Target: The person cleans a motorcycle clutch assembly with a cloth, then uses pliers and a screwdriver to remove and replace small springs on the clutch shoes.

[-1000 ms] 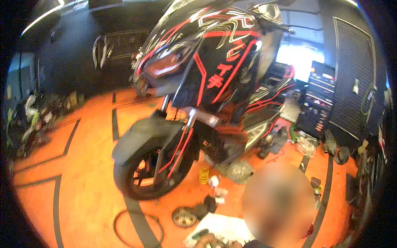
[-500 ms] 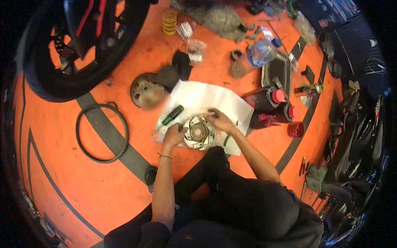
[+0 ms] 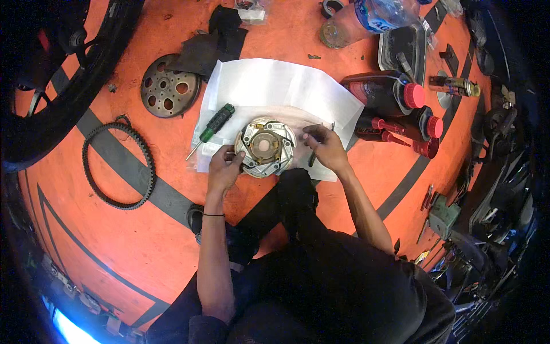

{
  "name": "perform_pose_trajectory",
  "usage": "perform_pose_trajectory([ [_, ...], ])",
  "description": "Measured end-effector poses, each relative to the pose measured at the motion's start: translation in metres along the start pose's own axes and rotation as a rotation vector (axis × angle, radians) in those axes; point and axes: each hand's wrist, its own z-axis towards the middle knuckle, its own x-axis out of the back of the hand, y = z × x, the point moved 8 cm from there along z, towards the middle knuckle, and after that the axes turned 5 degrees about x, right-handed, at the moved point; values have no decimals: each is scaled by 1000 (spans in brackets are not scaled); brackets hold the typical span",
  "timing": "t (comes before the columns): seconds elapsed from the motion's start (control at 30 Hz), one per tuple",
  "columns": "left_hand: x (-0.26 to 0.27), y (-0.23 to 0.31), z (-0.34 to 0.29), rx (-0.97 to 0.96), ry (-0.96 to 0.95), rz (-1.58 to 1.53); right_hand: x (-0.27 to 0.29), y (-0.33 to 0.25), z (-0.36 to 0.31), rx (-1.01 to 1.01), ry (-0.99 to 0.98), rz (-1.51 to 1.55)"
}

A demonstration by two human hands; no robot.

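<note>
Left hand (image 3: 223,167) grips clutch (image 3: 265,147) rim on white sheet (image 3: 275,86), right hand (image 3: 327,146) fingers curled on a thin tool (image 3: 312,156) mostly hidden, screwdriver (image 3: 213,128) left.

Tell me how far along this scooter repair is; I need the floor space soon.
Already off the scooter: the round clutch part lies on white paper, with the drive belt and a perforated disc on the floor. In hand: the left hand steadies the clutch part, the right hand holds a thin tool. Nothing looks refitted yet.
</note>
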Motion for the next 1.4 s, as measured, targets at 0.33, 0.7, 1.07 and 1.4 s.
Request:
perform_pose_trajectory([
  [0.33, -3, 89, -31, -239, 344, 1031, 0, -10, -11, 44, -5, -101],
  [0.7, -93, 69, -20, -514, 323, 655, -19, -16, -6, -26, -94, -66],
  [1.07, -94, 62, -13, -441, 312, 544, 25, -29, 9, 409, 251, -753],
  [1.4, -84, 44, 2, -135, -21, -299, 37, -39, -8, 397, 298, -480],
])
